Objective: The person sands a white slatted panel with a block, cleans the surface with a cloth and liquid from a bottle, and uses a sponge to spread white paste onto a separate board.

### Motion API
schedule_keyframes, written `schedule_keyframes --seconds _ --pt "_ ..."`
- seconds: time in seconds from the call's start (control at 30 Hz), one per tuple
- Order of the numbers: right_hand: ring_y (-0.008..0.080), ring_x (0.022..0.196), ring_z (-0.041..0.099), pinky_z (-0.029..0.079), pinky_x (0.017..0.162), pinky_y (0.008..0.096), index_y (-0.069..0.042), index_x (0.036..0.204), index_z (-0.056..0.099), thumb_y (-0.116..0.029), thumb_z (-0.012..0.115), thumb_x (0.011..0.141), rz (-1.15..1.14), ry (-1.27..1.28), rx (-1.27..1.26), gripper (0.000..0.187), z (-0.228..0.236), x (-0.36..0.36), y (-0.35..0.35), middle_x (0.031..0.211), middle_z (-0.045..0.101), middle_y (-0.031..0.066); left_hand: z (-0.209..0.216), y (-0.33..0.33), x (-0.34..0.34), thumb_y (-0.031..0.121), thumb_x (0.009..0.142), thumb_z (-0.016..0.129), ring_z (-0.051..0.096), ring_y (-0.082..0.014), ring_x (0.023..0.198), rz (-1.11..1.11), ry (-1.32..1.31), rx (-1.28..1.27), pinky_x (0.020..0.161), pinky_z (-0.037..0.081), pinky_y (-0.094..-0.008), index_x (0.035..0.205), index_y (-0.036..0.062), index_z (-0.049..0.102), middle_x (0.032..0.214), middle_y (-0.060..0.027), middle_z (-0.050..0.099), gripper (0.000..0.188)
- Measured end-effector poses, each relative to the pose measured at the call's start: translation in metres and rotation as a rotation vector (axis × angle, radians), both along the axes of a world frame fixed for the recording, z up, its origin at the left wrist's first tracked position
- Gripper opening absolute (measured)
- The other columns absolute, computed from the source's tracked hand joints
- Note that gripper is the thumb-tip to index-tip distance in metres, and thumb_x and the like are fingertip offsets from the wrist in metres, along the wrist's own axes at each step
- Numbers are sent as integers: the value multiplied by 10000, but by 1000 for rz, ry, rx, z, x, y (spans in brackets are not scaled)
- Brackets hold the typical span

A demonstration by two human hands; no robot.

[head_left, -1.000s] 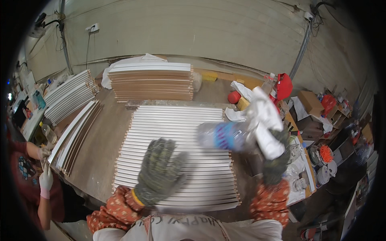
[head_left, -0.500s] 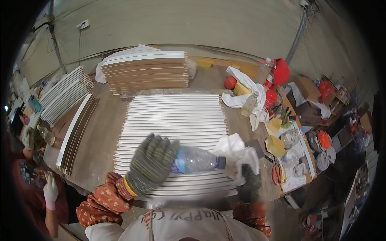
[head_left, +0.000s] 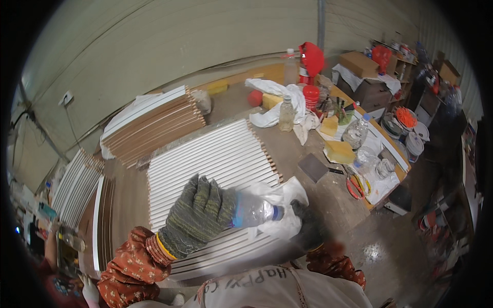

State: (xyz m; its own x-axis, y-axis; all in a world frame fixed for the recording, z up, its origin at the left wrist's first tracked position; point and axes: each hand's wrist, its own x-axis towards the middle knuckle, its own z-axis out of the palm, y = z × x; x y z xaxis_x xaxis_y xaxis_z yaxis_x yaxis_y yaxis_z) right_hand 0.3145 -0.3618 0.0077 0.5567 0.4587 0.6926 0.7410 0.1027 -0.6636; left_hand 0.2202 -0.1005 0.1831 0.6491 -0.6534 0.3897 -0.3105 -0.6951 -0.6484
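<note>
In a dark grey knitted glove, my left hand (head_left: 197, 218) grips a clear plastic bottle (head_left: 250, 211) with a blue label and a dark blue cap. The bottle lies on its side in the air, its cap pointing right. My right hand (head_left: 308, 226), gloved and slightly blurred, holds a bunched white cloth (head_left: 288, 197). Cloth and bottle meet around the capped end; how firmly they touch I cannot tell. Beneath both hands lie rows of long white strips (head_left: 203, 167) with brown ends, set side by side on the worktable (head_left: 339, 218).
Stacked strips (head_left: 154, 120) stand at the back left, more lie further left. On the right are a grey block (head_left: 313, 168), red-handled scissors (head_left: 354, 187), yellow sponges (head_left: 339, 152), a standing bottle (head_left: 286, 115) and white rags (head_left: 267, 119). A co-worker's gloved hand (head_left: 90, 291) shows lower left.
My view has swung to the right, so the table appears tilted. The cloth has come in against the bottle, now behind and below its capped end. Both hands keep their hold.
</note>
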Motion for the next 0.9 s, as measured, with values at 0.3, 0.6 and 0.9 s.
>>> schedule_keyframes --seconds 0.3,0.6,0.9 --pt "292 1233 507 400 1055 393 47 1327 465 -231 614 900 269 400 62 531 3 -16 16 1333 517 192 26 -24 17 209 851 560 604 -441 987 -131 94 230 859 524 -568 1184 -52 488 1025 -273 580 429" --pt "190 1062 599 492 915 316 43 1285 505 -153 541 954 277 717 166 386 13 -16 9 1216 595 134 25 -34 39 182 813 571 607 -427 959 -108 147 355 834 523 -560 1137 -59 521 1015 -270 589 407" --pt "254 1283 426 347 1083 380 74 1385 352 -301 942 542 398 1560 453 1095 63 -23 5 1383 453 178 27 -41 60 168 787 577 612 -445 937 -289 119 302 828 518 -574 1116 -68 529 976 -281 595 408"
